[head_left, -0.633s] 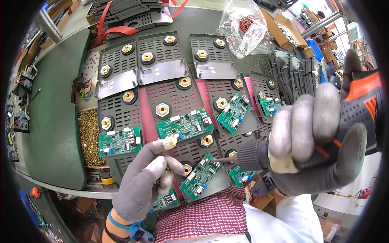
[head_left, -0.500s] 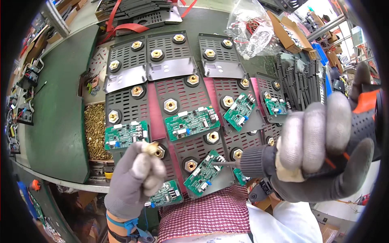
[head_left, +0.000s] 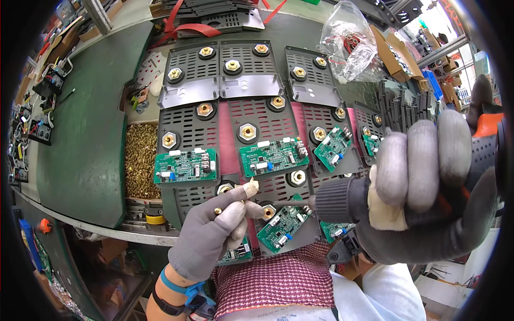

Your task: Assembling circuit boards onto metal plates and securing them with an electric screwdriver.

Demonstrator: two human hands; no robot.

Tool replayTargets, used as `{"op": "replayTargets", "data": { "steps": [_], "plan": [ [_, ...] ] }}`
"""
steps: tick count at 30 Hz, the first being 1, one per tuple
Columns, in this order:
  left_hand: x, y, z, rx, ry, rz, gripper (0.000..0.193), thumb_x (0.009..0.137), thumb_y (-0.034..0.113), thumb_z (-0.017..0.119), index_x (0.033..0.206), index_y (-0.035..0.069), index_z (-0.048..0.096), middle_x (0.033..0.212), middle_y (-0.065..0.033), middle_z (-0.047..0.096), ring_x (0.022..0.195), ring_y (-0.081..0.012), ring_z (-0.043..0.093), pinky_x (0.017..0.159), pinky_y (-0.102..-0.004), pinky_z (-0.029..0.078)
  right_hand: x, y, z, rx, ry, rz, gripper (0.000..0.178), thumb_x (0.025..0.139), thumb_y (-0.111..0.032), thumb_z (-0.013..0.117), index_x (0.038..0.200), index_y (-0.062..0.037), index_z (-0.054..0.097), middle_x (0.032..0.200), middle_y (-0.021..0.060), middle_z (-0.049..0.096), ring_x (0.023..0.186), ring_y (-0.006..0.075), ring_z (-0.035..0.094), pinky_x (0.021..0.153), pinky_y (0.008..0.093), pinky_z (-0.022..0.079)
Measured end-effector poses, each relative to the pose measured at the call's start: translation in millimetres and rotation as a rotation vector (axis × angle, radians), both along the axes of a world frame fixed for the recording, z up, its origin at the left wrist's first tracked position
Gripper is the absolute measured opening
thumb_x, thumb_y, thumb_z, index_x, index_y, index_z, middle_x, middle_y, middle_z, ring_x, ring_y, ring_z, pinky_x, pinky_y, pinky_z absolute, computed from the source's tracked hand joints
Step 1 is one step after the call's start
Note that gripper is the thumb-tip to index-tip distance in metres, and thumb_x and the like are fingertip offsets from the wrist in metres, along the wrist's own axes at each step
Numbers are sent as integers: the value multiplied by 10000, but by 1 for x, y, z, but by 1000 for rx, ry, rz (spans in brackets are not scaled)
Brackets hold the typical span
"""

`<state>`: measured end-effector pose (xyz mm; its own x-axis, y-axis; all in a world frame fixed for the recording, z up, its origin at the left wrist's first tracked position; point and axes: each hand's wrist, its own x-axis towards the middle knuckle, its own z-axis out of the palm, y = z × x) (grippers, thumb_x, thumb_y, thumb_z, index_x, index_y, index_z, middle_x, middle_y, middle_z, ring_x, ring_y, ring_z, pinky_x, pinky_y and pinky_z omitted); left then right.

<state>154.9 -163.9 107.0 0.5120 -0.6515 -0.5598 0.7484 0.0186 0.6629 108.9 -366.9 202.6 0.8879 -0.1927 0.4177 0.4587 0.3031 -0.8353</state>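
The right hand, gloved in grey, clenches its fingers around an orange-and-black power driver, whose bit points left across the near part of the worktop. The bit lies above a slotted dark plate near the worktop's near edge; a green circuit board sits slantwise on that plate, just below the bit. Whether the bit touches the board or the fingers opposite, I cannot tell.

The left hand, also gloved, is left of that board, its fingers curled on small brass pieces, the index fingertip wrapped in pale tape.

Beyond the hands, more plates with brass-centred nuts run in rows toward the far edge, several bearing boards. Left of the rows is a compartment of brass parts; toward the far right corner lie a clear plastic bag and a cardboard box.
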Motion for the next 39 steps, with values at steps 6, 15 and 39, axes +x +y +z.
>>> {"op": "replayTargets", "data": {
  "steps": [6, 15, 39],
  "plan": [
    [6, 1, -15, -221, 178, 22, 444, 928, 272, 577, 1243, -29, 490, 880, -33, 581, 604, -56, 426, 512, -187, 329, 10, 3, 2, -10, 12, 41, 325, 933, -380, 536, 784, -142, 373, 577, 2, 389, 523, 133, 374, 470, 249, 366],
    [6, 5, -17, -349, 182, 109, 314, 896, 178, 640, 1141, 4, 550, 951, -58, 600, 742, -99, 501, 662, -240, 416, 17, 21, 3, -32, 28, -3, 322, 936, -401, 519, 794, -152, 373, 577, -3, 395, 517, 130, 384, 457, 260, 373],
    [3, 5, -6, 22, -13, -12, 494, 928, 533, 503, 949, 47, 582, 694, 17, 551, 541, -42, 442, 480, -184, 369, 28, 38, -2, -82, 19, -3, 286, 942, -363, 480, 827, -115, 397, 629, 19, 430, 552, 147, 442, 500, 310, 439]
  ]
}}
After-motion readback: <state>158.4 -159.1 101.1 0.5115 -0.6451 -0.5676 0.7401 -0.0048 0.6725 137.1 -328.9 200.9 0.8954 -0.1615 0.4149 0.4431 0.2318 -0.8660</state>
